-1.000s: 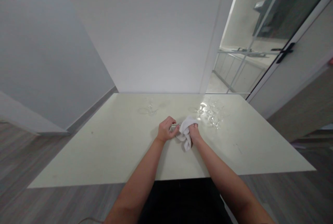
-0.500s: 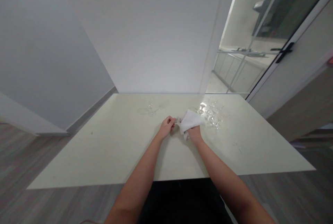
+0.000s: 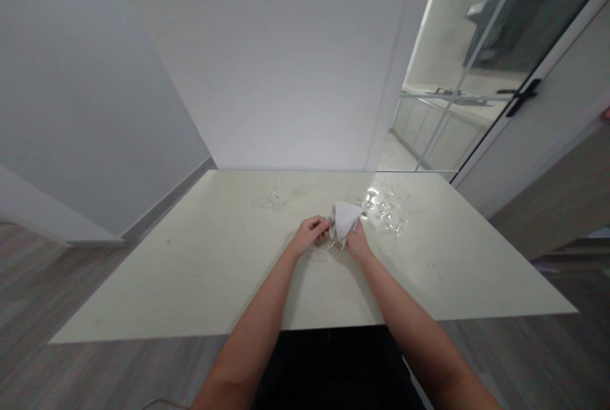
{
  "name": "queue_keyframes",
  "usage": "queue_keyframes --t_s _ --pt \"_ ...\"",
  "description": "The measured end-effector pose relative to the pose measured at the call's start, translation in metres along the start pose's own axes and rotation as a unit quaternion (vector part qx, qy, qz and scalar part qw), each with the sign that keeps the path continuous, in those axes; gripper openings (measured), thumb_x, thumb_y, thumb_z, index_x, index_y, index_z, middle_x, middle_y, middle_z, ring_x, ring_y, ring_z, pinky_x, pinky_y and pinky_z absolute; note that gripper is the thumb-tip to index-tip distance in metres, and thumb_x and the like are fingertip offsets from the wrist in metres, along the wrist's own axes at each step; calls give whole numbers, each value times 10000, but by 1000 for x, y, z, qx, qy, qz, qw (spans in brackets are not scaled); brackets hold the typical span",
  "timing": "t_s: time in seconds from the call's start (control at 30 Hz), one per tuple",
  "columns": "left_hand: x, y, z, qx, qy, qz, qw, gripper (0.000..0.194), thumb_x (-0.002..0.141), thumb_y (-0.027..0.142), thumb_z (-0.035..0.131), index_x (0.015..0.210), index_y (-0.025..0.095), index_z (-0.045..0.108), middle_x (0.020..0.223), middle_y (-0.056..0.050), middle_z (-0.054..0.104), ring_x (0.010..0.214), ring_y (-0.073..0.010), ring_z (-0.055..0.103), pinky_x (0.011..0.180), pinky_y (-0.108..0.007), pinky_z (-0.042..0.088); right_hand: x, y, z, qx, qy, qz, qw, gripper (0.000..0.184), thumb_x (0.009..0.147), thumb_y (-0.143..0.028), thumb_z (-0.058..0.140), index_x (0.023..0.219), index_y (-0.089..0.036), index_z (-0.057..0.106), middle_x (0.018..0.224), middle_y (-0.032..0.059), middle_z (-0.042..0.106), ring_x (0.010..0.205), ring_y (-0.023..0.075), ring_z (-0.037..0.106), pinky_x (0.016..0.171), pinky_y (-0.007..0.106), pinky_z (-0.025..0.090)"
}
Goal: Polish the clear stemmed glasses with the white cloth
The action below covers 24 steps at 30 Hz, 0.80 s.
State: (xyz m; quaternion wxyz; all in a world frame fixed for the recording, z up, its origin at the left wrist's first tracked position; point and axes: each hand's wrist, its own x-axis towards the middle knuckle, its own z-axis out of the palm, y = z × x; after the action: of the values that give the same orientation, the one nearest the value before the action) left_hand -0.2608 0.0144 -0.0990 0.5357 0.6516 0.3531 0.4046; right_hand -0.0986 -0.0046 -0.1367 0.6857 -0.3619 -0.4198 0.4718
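My left hand (image 3: 311, 235) is closed, its fingertips pinched on a small clear glass, which is mostly hidden behind the fingers and a cloth. A ring-like shadow with a bright spot falls on the table just below it. My right hand (image 3: 357, 244) grips a white cloth (image 3: 346, 217), which is wrapped against the glass right beside my left fingertips. How far the cloth reaches into the glass cannot be made out.
The hands work over a pale table (image 3: 190, 270). Several clear stemmed glasses (image 3: 389, 210) stand grouped at the back right. One more stemmed glass (image 3: 277, 194) stands alone at the back left. Behind the table rises a white wall (image 3: 286, 79); a glazed door (image 3: 457, 79) is at right.
The cloth has bunched up and turned around the glass as my right hand moved slightly left and up. My left hand has shifted a little to the right, closer to the cloth.
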Motion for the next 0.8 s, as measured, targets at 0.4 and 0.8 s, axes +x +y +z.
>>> queue_keyframes --t_s 0.4,0.8 --pt "0 -1 0 57 88 100 990 335 848 502 610 952 187 659 937 -38 629 862 -164 567 771 -259 449 -19 -20 16 6 -131 163 978 477 641 -329 815 1070 -203 651 1002 85 741 971 259 697 909 427 557" --pt "-4 2 2 207 111 214 948 255 883 426 601 990 205 668 1088 -96 572 1060 -220 546 921 -346 437 -12 -14 20 82 -50 169 981 408 717 -491 691 981 -180 698 869 63 756 896 246 711 779 364 587"
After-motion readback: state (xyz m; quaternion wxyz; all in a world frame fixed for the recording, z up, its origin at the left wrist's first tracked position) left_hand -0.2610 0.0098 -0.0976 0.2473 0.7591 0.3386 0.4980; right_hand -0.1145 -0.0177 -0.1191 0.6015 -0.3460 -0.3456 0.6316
